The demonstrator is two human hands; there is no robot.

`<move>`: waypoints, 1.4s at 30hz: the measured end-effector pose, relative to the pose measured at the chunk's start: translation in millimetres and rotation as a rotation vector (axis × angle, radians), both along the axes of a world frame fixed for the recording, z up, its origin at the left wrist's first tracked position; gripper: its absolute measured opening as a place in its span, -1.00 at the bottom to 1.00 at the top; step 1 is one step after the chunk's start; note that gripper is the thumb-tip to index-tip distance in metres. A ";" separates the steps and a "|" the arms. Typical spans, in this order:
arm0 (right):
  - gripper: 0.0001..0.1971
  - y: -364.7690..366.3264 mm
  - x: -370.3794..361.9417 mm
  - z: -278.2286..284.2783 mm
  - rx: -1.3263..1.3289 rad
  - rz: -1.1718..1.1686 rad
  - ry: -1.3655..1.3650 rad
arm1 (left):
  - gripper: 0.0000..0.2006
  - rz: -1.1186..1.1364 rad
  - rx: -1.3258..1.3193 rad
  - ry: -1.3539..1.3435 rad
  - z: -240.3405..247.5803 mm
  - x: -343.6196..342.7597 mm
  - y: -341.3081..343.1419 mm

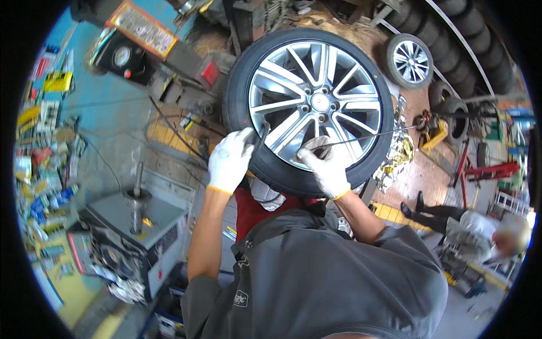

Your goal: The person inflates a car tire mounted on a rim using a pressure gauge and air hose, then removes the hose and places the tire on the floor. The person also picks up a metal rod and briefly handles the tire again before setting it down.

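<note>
A car wheel, its tyre fitted on a silver multi-spoke alloy rim, lies tilted in front of me. My left hand, in a white glove, is closed around a dark hooked hand tool at the near-left edge of the rim. My right hand, also gloved, is over the near spokes with fingers bent together; what they hold is hidden. From it a thin dark line runs right across the tyre; I cannot tell if it is a rod or a hose.
At left stands a grey machine with an upright shaft. A boxy machine with a round gauge is at far left. Another wheel and stacked tyres are at far right. A person is at right, near a red jack.
</note>
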State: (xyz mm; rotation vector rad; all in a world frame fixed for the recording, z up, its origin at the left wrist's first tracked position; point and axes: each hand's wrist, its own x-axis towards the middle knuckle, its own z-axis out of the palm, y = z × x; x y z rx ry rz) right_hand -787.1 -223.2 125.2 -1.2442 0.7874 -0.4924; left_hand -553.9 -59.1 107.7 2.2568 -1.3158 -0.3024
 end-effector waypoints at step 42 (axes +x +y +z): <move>-0.82 11.5 88.1 -93.5 0.011 -0.578 0.113 | -0.86 -0.404 -0.249 0.229 25.5 69.9 -138.7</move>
